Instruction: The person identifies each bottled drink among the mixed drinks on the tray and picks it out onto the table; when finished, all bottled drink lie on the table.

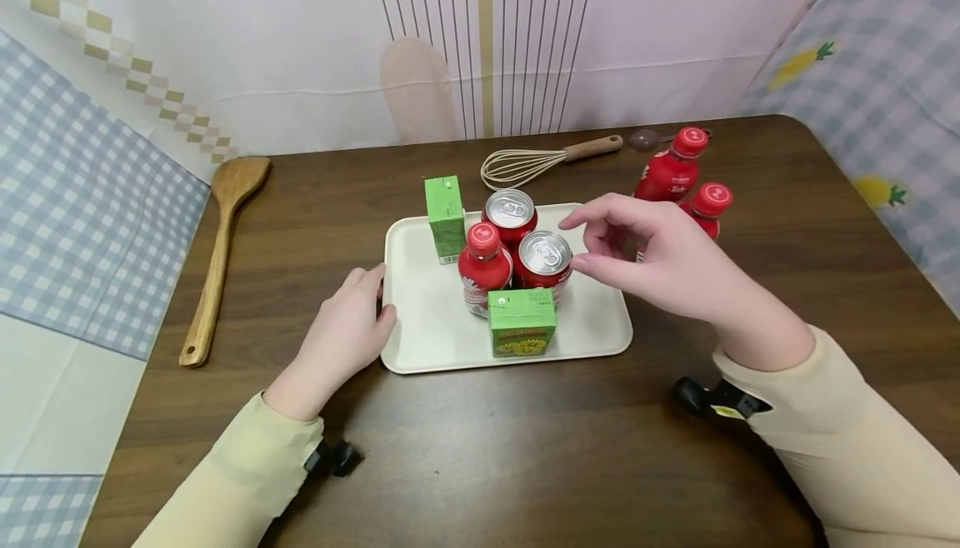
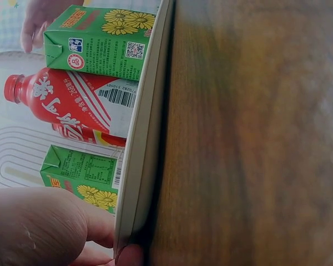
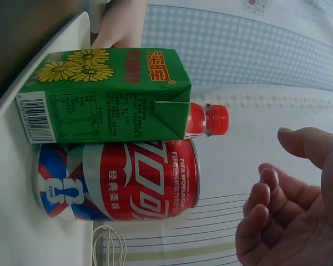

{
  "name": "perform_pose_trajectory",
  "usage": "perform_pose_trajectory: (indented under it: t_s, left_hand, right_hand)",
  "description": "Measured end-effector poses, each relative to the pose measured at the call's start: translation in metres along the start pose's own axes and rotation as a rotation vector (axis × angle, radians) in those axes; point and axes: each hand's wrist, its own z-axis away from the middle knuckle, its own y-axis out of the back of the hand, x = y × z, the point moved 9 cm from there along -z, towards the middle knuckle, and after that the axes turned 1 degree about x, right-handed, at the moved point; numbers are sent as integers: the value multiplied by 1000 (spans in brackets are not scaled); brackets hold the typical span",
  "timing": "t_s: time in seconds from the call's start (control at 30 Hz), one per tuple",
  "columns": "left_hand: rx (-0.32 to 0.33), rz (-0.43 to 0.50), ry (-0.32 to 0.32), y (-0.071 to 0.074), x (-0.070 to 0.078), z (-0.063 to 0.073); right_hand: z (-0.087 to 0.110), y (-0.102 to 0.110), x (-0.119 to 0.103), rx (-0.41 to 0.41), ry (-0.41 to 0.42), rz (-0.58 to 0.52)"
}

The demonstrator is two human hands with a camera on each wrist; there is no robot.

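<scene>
A cream tray lies on the table, and my left hand grips its left edge. In the left wrist view, thumb and fingers pinch the tray rim. On the tray two cola cans and a red cola bottle cluster together. One green drink carton stands in front of them, another carton behind to the left. My right hand hovers over the tray's right side, thumb and fingers apart. In the right wrist view nothing lies between those fingers, near the cola can.
Two more red bottles stand right of the tray, partly behind my right hand. A whisk and a dark spoon lie along the back. Far left is a wooden spatula. Curtain-like cloth backs the table.
</scene>
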Motion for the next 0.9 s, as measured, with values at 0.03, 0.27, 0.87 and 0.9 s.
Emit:
perform_pose_trajectory:
  t_s: [0.03, 0.27, 0.87, 0.9]
  left_hand:
    - [1, -1, 2, 0, 0, 0]
    - [-9, 0, 12, -1, -1, 1]
    - [-13, 4, 19, 0, -1, 0]
    - [-14, 5, 18, 0, -1, 0]
  right_hand:
    - [-3, -2, 1, 0, -18, 0]
    - [-20, -12, 10, 0, -87, 13]
    - [-44, -45, 6, -122, -109, -23]
    - [-45, -46, 5, -122, -108, -21]
